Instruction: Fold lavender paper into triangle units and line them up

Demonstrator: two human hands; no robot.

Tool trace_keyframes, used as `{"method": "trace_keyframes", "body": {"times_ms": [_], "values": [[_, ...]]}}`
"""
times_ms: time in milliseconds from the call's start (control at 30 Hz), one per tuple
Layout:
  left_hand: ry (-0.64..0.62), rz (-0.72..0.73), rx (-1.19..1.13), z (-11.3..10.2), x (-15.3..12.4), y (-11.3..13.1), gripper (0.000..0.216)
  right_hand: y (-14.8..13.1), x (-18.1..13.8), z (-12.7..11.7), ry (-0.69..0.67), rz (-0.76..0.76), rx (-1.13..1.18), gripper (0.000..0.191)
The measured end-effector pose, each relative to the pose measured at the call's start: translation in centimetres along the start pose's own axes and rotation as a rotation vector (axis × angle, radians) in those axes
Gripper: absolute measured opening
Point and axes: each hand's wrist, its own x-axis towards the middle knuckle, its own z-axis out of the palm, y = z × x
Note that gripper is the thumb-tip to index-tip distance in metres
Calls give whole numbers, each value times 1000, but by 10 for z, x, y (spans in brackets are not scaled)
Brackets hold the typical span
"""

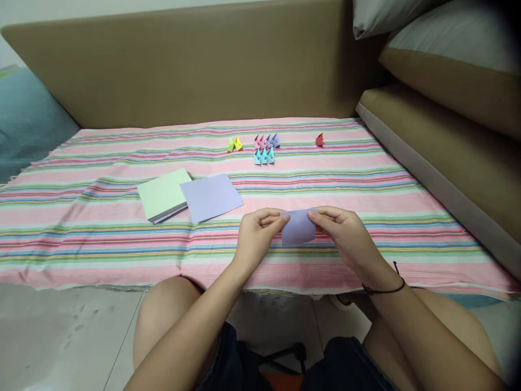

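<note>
A small purple sheet of paper [298,229] is held up above the striped cloth, gripped at its two upper corners. My left hand [260,231] pinches its left corner between thumb and fingers. On the other side, my right hand [340,231] pinches the right corner, a dark cord around the wrist. Left of my hands lies a larger purple sheet [211,197], touching a stack of paper [165,194] topped with pale green. Whether the held sheet is folded I cannot tell.
Small folded paper pieces stand farther back: yellow ones [235,144], pink and purple ones [266,141], light blue ones [264,156], and a red one [319,140]. The striped cloth [122,250] covers the seat below a tan backrest [183,70]. Stacked cushions [439,157] rise at right.
</note>
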Motion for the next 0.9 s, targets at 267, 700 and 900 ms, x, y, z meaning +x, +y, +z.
{"method": "trace_keyframes", "body": {"times_ms": [267, 700, 900], "values": [[-10, -17, 37, -2, -1, 1, 20, -4, -2, 0, -50, 43, 3, 17], [-23, -6, 69, -2, -2, 6, 15, -4, -2, 2, -11, 23, -57, 21], [1, -1, 66, -7, 1, 10, 15, -4, 1, -4, 80, 16, -29, 22]]}}
